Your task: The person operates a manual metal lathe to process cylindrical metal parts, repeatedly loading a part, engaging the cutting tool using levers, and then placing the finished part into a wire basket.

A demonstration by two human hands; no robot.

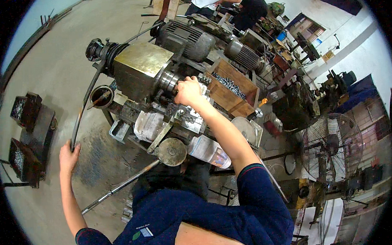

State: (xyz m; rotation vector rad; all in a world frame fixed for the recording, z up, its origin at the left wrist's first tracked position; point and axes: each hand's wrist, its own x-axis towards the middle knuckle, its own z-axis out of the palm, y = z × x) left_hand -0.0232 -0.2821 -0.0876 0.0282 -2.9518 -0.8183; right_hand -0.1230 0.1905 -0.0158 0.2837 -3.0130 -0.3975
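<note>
The person's left hand [69,156] was closed round the low end of a long lever [78,121], whose length likely gave it purchase on the machine ahead. The right hand [188,91], fingers curled, was at the metal spindle [169,80]; whether it pinched a part could not be told. Just beyond it stood a wooden box [221,95] of metal pieces [230,86], probably for easy reach.
</note>
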